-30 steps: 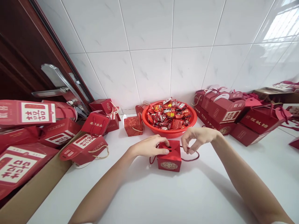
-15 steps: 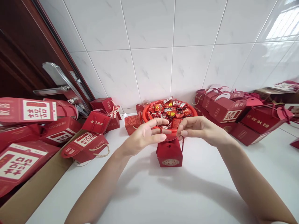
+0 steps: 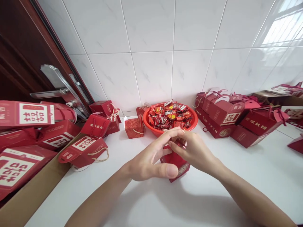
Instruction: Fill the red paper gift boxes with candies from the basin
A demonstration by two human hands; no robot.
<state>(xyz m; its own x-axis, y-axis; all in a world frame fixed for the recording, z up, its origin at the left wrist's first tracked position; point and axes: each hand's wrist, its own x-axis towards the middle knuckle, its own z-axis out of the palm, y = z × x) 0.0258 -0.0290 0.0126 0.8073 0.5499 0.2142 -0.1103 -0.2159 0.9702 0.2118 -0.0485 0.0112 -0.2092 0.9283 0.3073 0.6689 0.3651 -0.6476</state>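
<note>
A small red gift box (image 3: 175, 157) with a round pale emblem on its front stands turned on the white table, partly hidden by my hands. My right hand (image 3: 195, 148) is closed over the top of the box, thumb and fingers bent together; a bit of dark red cord shows between them. Beside it, my left hand (image 3: 151, 157) is open, fingers stretched over towards the right hand and thumb held apart in front of the box. Just behind them stands a red-orange bowl (image 3: 147, 126) full of red-wrapped candies (image 3: 169, 115).
Left of the bowl sits a patterned red box (image 3: 134, 127). More red boxes (image 3: 91, 149) with handles crowd the left, some in a cardboard carton (image 3: 44, 186). Stacked red boxes (image 3: 222, 113) line the right. Behind are a tiled wall (image 3: 151, 75) and a door handle (image 3: 49, 93).
Both hands have come together and closer to me. The small box has turned and shifted slightly right and nearer. The right hand has closed at its top.
</note>
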